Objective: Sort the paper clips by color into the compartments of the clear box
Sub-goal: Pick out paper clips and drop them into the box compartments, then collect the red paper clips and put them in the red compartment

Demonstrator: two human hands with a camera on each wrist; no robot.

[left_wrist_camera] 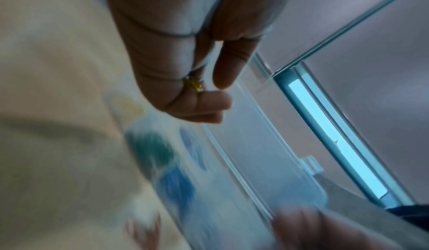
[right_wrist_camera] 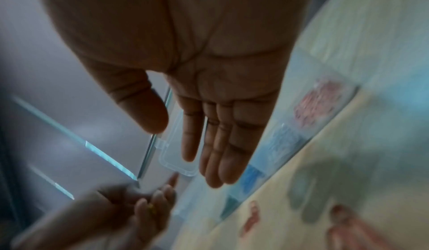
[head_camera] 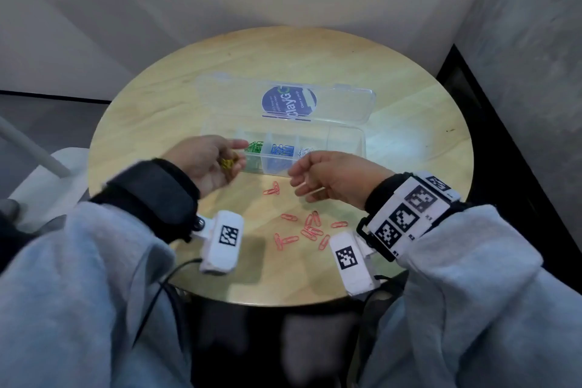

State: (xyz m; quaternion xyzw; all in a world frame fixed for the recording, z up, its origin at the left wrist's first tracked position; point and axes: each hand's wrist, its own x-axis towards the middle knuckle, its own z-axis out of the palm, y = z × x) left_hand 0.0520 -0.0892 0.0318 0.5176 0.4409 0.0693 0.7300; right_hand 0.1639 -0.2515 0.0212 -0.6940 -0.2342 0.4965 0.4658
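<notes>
The clear box (head_camera: 359,148) lies open on the round table, its lid (head_camera: 343,104) folded back. Its compartments hold green clips (head_camera: 255,147), blue clips (head_camera: 282,150) and pale clips (head_camera: 303,152). My left hand (head_camera: 240,154) hovers at the box's left end and holds a small bunch of yellow clips (head_camera: 227,162) in its curled fingers; the yellow clips (left_wrist_camera: 193,85) show between thumb and fingers in the left wrist view. My right hand (head_camera: 296,181) hangs just in front of the box with nothing in it, its fingers (right_wrist_camera: 210,162) straight. Several pink clips (head_camera: 310,230) lie loose near me.
Two more pink clips (head_camera: 272,189) lie between my hands. The wooden table (head_camera: 409,110) stands in a corner between walls, with bare wood right of the box. Wrist cameras with cables hang at the near table edge.
</notes>
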